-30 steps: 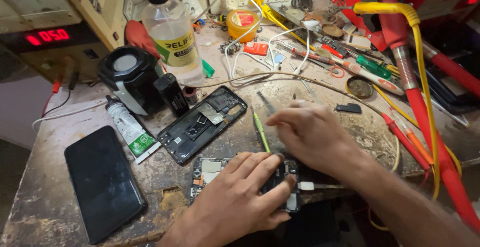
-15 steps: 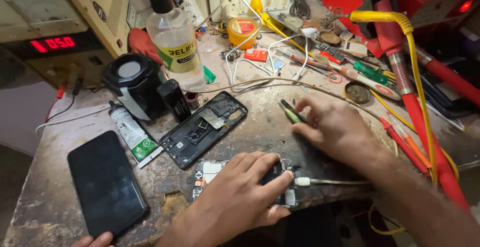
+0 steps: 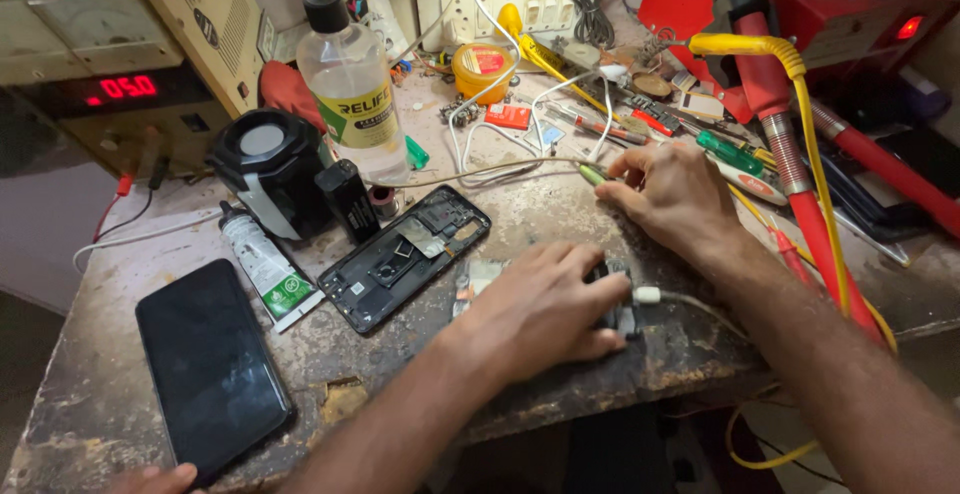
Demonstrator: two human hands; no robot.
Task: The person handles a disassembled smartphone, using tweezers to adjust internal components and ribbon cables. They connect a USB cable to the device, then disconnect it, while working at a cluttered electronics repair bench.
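My left hand [image 3: 540,309] lies palm down over a small opened phone board [image 3: 478,279] near the bench's front edge, holding it in place. A white cable plug [image 3: 647,296] enters the board at its right side. My right hand [image 3: 680,194] is further back and to the right, and its fingers pinch a thin green-tipped tool [image 3: 590,173] beside a thin wire [image 3: 480,169]. A black phone back frame [image 3: 400,259] with its insides exposed lies just left of my left hand.
A black phone [image 3: 205,364] lies face up at the front left, with another person's fingertips [image 3: 150,477] at its near end. Behind stand a small tube [image 3: 262,264], a black speaker-like device [image 3: 265,169], a clear liquid bottle [image 3: 350,84], a power supply [image 3: 130,54] and a red hot-air handle [image 3: 790,154].
My right hand has left the board and moved back and to the right, now holding the green-tipped tool. My left hand stays on the board.
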